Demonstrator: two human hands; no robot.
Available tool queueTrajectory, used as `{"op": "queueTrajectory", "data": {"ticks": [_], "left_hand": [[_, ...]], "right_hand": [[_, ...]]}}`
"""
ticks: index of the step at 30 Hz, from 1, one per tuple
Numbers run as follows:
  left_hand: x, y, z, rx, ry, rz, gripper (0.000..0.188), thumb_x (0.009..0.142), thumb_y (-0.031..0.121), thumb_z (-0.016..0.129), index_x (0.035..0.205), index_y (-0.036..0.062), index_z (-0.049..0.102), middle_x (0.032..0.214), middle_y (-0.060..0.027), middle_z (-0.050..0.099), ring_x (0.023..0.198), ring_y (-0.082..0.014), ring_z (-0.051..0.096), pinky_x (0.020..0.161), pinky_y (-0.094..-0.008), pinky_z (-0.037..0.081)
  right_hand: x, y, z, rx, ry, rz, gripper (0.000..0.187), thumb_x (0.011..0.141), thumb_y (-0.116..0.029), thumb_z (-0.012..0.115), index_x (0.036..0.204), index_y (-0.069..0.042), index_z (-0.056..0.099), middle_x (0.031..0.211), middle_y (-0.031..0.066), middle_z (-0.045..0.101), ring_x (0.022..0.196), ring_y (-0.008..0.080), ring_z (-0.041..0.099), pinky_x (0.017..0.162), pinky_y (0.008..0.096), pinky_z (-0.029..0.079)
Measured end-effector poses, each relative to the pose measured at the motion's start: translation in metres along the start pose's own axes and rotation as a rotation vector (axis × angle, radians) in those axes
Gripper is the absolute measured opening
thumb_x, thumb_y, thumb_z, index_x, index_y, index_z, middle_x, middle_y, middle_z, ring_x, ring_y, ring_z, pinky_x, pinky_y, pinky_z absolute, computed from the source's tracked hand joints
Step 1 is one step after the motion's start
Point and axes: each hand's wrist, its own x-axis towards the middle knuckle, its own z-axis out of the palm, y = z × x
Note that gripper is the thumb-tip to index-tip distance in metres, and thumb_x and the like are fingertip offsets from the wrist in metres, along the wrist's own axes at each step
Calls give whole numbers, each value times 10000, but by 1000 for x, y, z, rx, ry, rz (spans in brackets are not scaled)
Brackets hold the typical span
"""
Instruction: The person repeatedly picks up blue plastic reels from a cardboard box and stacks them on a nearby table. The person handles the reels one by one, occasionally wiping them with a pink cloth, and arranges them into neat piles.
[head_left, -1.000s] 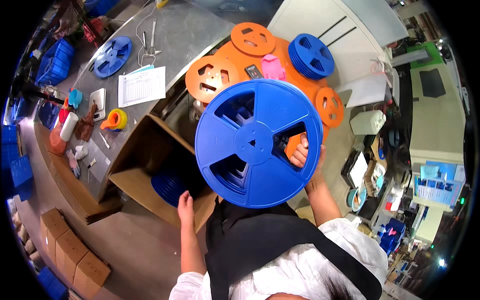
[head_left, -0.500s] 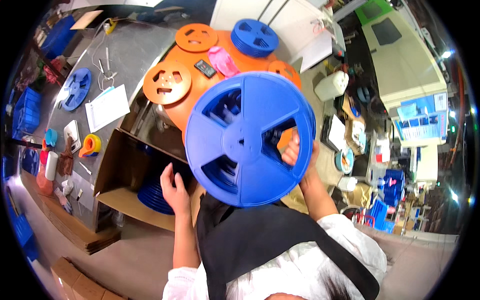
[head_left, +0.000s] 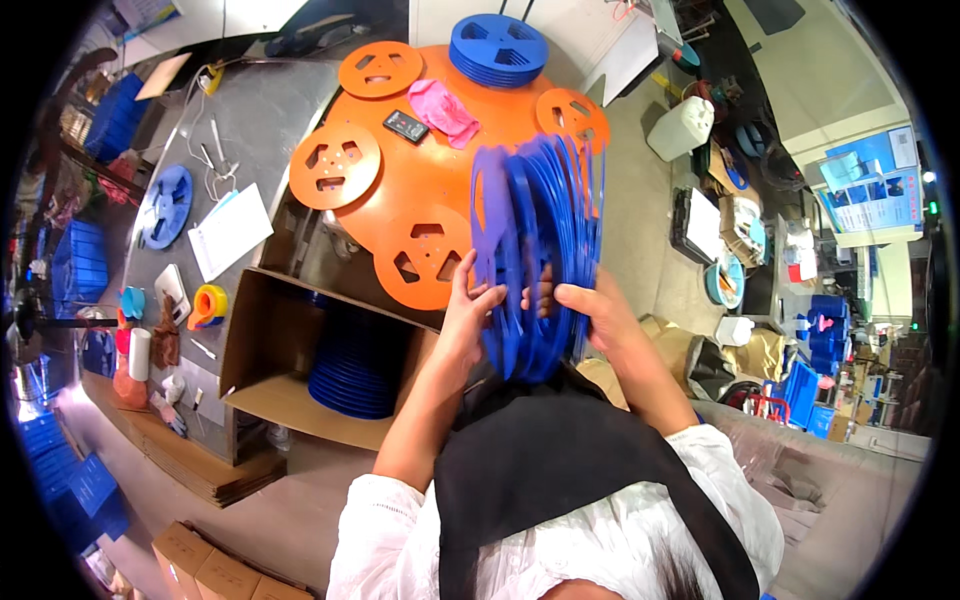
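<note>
A bundle of several blue plastic reels [head_left: 540, 200] stands on edge in front of my apron, slightly blurred, with thin gaps between the discs. My right hand [head_left: 602, 312] grips the right side of the bundle, its thumb outside and fingers reaching between the discs. On the opposite side, my left hand [head_left: 466, 318] presses its curled fingers and thumb against the outer disc. Beyond the bundle is an orange round-lobed table [head_left: 400, 180] bearing orange discs with cut-out slots [head_left: 425, 262]. A stack of blue reels [head_left: 500, 45] lies flat at its far side.
A cardboard box [head_left: 300, 400] on its side at the left holds more blue reels [head_left: 352, 375]. The grey workbench [head_left: 270, 110] carries a white sheet [head_left: 232, 232], a single blue reel [head_left: 166, 205] and yellow tape [head_left: 208, 304]. A pink cloth [head_left: 443, 112] and black device [head_left: 406, 126] lie on the orange table.
The blue reels turned from facing me to standing edge-on and shifted slightly right. My left hand came up from beside the box to the bundle. An orange disc behind is now uncovered.
</note>
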Motion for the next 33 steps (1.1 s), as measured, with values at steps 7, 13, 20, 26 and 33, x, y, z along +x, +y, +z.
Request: {"op": "queueTrajectory", "data": {"ticks": [7, 13, 20, 26, 33], "left_hand": [[-26, 21, -32, -504, -450, 76, 724, 770, 349, 603, 1373, 29, 363, 1260, -211, 501, 1028, -297, 575, 920, -409, 496], [6, -1, -17, -798, -722, 30, 756, 791, 397, 578, 1400, 21, 335, 1291, -280, 461, 1008, -309, 580, 903, -461, 509], [38, -2, 5, -868, -762, -124, 749, 806, 392, 582, 1414, 32, 334, 1296, -274, 467, 999, -317, 588, 882, -477, 510], [60, 1, 25, -912, -717, -235, 668, 858, 387, 529, 1420, 77, 343, 1360, -245, 427, 1052, -318, 565, 924, -455, 493], [90, 4, 53, -860, -608, -309, 622, 922, 411, 462, 1378, -4, 379, 1286, -204, 503, 1004, -279, 581, 876, -408, 527]], "right_hand": [[-18, -3, -68, 295, 204, 28, 299, 845, -231, 611, 1055, -34, 530, 780, 62, 555, 705, 195, 547, 672, 336, 478], [-21, 1, -97, 387, 395, -38, 262, 912, -318, 539, 989, -67, 534, 682, 1, 483, 604, 129, 460, 605, 289, 405], [-35, 0, -122, 456, 433, -87, 278, 912, -340, 539, 975, -68, 539, 668, 9, 479, 602, 139, 467, 588, 297, 413], [-48, 1, -140, 521, 416, -163, 292, 936, -326, 488, 999, -45, 530, 677, 11, 455, 584, 134, 419, 587, 296, 391], [-86, -11, -164, 598, 270, -403, 338, 909, -330, 535, 1033, -15, 524, 636, -7, 408, 513, 105, 396, 543, 281, 344]]}}
